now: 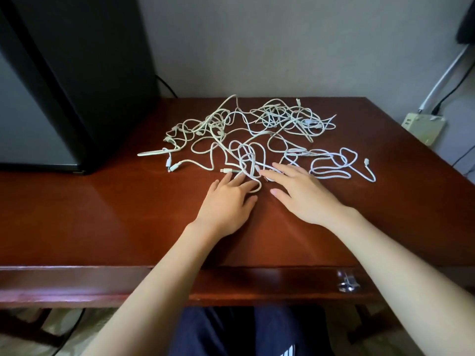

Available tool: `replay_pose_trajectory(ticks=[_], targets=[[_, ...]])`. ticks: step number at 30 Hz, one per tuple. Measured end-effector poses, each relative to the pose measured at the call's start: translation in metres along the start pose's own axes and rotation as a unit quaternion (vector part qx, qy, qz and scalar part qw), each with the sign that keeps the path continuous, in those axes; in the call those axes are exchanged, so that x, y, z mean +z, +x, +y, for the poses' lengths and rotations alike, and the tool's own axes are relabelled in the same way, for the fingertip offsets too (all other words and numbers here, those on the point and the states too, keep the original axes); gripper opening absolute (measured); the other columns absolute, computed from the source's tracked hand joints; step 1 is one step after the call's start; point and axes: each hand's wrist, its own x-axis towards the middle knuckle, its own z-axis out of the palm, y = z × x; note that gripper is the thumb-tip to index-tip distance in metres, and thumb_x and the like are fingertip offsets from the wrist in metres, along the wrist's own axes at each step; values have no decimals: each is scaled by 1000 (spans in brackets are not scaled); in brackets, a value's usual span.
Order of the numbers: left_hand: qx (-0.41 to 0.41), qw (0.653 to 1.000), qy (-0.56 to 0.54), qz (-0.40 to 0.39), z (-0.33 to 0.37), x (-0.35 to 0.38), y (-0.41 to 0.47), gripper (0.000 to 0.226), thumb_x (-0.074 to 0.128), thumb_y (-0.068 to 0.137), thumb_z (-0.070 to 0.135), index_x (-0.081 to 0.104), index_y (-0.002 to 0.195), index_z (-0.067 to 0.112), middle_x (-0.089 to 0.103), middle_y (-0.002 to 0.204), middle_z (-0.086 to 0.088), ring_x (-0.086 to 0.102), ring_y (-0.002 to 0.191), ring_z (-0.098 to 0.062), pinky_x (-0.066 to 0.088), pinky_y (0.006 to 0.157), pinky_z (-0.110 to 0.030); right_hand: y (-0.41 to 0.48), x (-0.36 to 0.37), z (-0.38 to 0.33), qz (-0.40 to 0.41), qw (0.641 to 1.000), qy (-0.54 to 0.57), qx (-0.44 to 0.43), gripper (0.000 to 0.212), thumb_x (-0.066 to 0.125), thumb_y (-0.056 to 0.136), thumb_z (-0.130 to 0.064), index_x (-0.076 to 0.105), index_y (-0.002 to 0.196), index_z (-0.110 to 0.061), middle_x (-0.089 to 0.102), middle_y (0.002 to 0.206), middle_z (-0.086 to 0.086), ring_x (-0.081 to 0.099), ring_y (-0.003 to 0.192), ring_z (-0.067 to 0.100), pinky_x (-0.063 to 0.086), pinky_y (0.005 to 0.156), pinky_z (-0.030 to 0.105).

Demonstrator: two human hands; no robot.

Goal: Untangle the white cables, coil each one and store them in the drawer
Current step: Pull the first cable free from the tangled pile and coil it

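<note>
A tangle of several white cables (257, 132) sprawls over the far middle of the reddish wooden desk (102, 214). My left hand (226, 204) lies flat on the desk with straight fingers, its fingertips touching the nearest cable loop. Just to its right, my right hand (300, 194) is also flat and spread, with its fingertips on the near edge of the tangle. Neither hand holds a cable. The drawer front (270, 283) under the desk's near edge looks slightly pulled out, with a clear knob (347, 280) at its right.
A black mini fridge (64, 86) stands on the desk at the far left. At the right, a power strip (424, 127) hangs off the wall with cords running up. My dark trousers (244, 332) show below the desk.
</note>
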Motion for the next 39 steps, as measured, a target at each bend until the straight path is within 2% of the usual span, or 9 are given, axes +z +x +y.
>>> replay_pose_trajectory(ticks=[4, 9, 16, 19, 22, 26, 31, 36, 39], targets=[[-5, 1000, 7, -28, -4, 4, 28, 47, 35, 101, 40, 32, 148, 31, 23, 158, 3, 10, 148, -24, 9, 118, -42, 27, -1, 16, -16, 1000, -7, 10, 46, 37, 103, -30, 28, 148, -37, 25, 157, -5, 15, 145, 21, 20, 116, 42], [-5, 999, 2, -41, -10, 4, 67, 49, 35, 101, 41, 28, 149, 32, 21, 159, 5, 9, 148, -24, 6, 118, -42, 64, -4, 36, -12, 1000, 1, 12, 44, 38, 103, -26, 34, 146, -34, 29, 155, -5, 23, 142, 21, 21, 115, 36], [-12, 1000, -6, -19, -25, 12, 114, 48, 35, 101, 42, 30, 148, 36, 24, 157, 11, 14, 146, -22, 4, 118, -44, 97, 4, 54, 42, 999, 1, 26, 43, 42, 101, -24, 41, 142, -34, 40, 150, -3, 41, 132, 28, 29, 112, 38], [2, 999, -28, 29, -33, 16, 120, 42, 40, 100, 39, 43, 142, 33, 40, 149, 11, 26, 141, -21, 13, 118, -42, 98, 6, 54, 69, 997, 8, 23, 40, 45, 99, -23, 47, 138, -32, 46, 145, -3, 48, 125, 29, 34, 108, 40], [31, 992, -27, 122, -36, 17, 118, 39, 42, 93, 41, 67, 118, 24, 66, 119, 3, 53, 115, -26, 42, 97, -40, 97, 5, 49, 97, 995, -8, 12, 33, 51, 97, -20, 56, 129, -26, 56, 133, -4, 51, 115, 28, 39, 99, 39], [22, 964, -13, 263, -32, 9, 114, 40, 45, 85, 44, 74, 82, 16, 68, 83, 0, 52, 86, -25, 47, 71, -36, 95, 1, 42, 127, 991, -52, -6, 23, 57, 94, -23, 61, 116, -22, 64, 116, -4, 56, 106, 27, 42, 87, 37], [54, 942, -17, 331, -29, 6, 109, 35, 49, 87, 33, 69, 69, 10, 59, 71, -2, 49, 75, -25, 45, 62, -38, 90, -5, 39, 186, 979, -65, -60, 11, 58, 92, -12, 59, 103, -12, 68, 89, 4, 64, 77, 33, 43, 58, 34], [97, 941, -12, 324, -19, 0, 102, 27, 49, 86, 29, 65, 72, 12, 57, 72, 0, 52, 72, -23, 44, 57, -33, 84, -14, 36, 256, 961, -33, -100, 12, 53, 91, -12, 58, 102, -10, 69, 85, 6, 65, 75, 33, 52, 59, 38], [123, 944, -5, 305, -12, 1, 98, 23, 50, 83, 30, 66, 78, 14, 60, 75, 1, 56, 73, -23, 46, 56, -31, 77, -16, 33, 306, 947, 9, -96, 14, 53, 87, -15, 60, 99, -12, 69, 85, 2, 66, 77, 25, 49, 66, 36]])
